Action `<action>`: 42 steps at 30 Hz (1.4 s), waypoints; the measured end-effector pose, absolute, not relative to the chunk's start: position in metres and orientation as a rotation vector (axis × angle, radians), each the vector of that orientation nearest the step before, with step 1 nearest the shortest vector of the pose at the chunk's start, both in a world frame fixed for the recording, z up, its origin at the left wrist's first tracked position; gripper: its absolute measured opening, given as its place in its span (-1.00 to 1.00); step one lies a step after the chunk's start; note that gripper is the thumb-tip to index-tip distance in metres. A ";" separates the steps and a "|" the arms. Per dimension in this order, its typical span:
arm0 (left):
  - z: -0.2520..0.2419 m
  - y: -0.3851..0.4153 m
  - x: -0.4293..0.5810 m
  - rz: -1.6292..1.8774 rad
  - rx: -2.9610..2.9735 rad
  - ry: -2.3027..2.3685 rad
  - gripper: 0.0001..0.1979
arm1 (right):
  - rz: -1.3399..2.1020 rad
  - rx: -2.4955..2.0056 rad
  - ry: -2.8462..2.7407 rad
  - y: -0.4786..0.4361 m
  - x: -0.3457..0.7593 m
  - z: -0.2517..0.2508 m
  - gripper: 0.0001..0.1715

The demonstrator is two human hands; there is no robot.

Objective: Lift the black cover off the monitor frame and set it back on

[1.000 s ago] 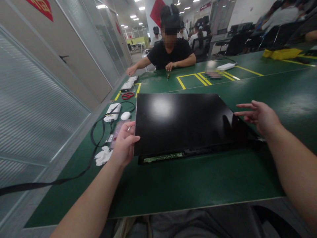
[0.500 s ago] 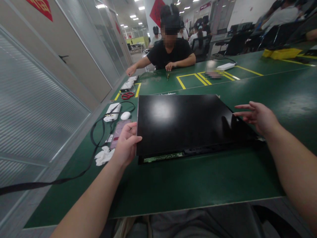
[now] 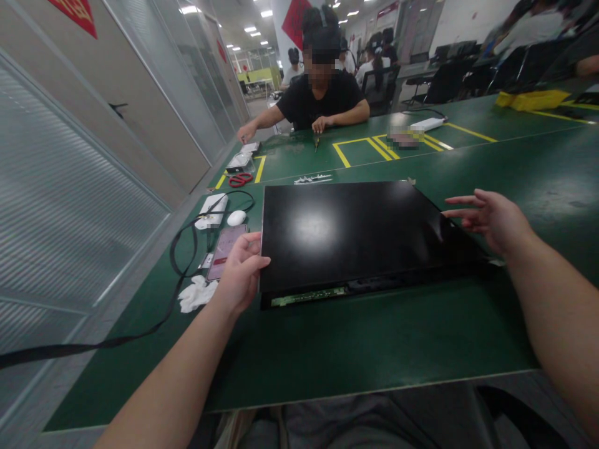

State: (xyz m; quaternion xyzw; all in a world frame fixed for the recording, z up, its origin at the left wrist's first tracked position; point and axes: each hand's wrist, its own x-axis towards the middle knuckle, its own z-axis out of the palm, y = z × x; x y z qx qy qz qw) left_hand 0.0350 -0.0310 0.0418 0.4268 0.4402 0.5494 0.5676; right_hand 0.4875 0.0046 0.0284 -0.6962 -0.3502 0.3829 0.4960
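Observation:
A large black display panel (image 3: 355,234) rests on the green table (image 3: 374,343), its near edge showing a narrow circuit strip (image 3: 309,297). My left hand (image 3: 238,274) grips the panel's left edge, thumb on top and fingers curled beneath. At the right edge my right hand (image 3: 491,218) has its fingers stretched out and apart, near the panel's corner and holding nothing. The panel lies low, almost flat on the table.
Left of the panel lie a phone (image 3: 224,246), a white mouse (image 3: 236,217), a white adapter (image 3: 213,210) with a black cable (image 3: 182,249), a crumpled white cloth (image 3: 195,293) and red scissors (image 3: 240,179). Small parts (image 3: 312,179) sit beyond the panel. A person in black (image 3: 322,96) sits opposite.
The panel's far edge has dropped toward the table, uncovering the small parts beyond it. My left hand stayed on the left edge; my right hand stayed open beside the right edge.

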 end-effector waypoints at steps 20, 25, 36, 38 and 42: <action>0.028 -0.022 0.031 1.238 0.920 1.155 -0.49 | 1.074 -1.689 -1.009 0.005 0.495 0.024 -0.49; 0.026 -0.020 0.031 1.214 0.913 1.193 -0.49 | 1.080 -1.695 -1.033 0.006 0.496 0.021 -0.49; 0.027 -0.020 0.031 1.196 0.889 1.200 -0.45 | 1.079 -1.691 -1.038 0.008 0.499 0.019 -0.48; 0.026 -0.020 0.031 1.195 0.887 1.188 -0.43 | 1.074 -1.683 -1.046 0.008 0.499 0.018 -0.49; 0.023 -0.019 0.031 1.189 0.890 1.151 -0.41 | 1.062 -1.671 -1.060 0.007 0.500 0.016 -0.49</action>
